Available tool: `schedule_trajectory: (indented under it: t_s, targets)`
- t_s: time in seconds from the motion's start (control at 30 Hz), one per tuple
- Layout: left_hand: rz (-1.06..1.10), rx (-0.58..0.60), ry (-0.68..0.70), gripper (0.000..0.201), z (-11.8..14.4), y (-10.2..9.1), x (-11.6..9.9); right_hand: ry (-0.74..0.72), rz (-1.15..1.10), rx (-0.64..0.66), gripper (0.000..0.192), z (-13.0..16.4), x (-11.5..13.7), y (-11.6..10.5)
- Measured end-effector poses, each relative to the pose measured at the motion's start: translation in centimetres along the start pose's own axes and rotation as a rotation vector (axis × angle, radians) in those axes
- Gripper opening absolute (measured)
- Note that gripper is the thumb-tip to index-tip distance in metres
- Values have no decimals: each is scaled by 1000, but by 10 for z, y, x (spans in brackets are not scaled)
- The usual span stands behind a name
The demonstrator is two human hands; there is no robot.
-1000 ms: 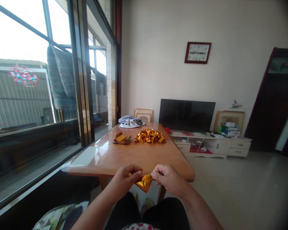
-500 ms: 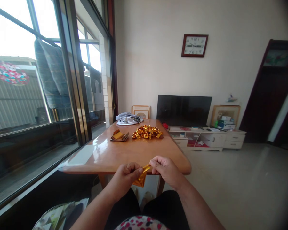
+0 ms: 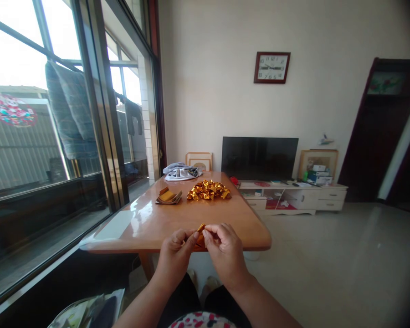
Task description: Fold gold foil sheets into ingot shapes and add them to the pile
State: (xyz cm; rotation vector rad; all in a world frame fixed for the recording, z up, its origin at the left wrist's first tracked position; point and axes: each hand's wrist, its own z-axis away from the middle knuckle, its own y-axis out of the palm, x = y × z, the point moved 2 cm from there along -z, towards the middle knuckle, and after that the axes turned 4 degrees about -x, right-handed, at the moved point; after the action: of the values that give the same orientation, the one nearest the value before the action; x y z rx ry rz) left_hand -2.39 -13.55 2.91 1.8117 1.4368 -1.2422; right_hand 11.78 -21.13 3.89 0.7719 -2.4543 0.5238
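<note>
While pinched between both hands, small folded piece of gold foil paper [image 3: 200,234] held just in front of the near edge of the bench [image 3: 150,223], above the lap. Left hand [image 3: 176,249] closed on the left side of the foil, thumb and forefinger pressed together on it. Right hand [image 3: 223,245] closed on the right side in the same way, fingertips nearly touching those of the left. Only a little of the foil visible between the fingers; exact shape hard to tell.

Farther on the bench, well apart from the hands: heap of shiny gold folded pieces [image 3: 207,190] near the middle, and just beside it to the left a flat stack of gold sheets [image 3: 168,196]. At the far end, crumpled grey and white cloth [image 3: 181,171]. Behind the bench, dark television [image 3: 258,157] on a low white cabinet [image 3: 304,198], wall clock [image 3: 272,67] above. Large window [image 3: 37,114] on the left side.
</note>
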Motion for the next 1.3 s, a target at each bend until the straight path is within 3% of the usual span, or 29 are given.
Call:
schedule_trajectory:
  t_s: [0.3, 0.7, 1.0, 1.3]
  targets:
    - [-143, -28, 171, 27, 1, 0, 11, 96, -79, -22, 10, 0, -4, 3]
    - [-310, -59, 340, 20, 4, 4, -2, 196, -146, -32, 12, 3, -9, 6]
    - [-455, -107, 423, 19, 5, 5, 0, 242, -144, -42, 8, 5, -12, 10]
    - [-497, -96, 459, 18, 7, 6, -3, 459, -548, 7, 18, 5, -14, 17]
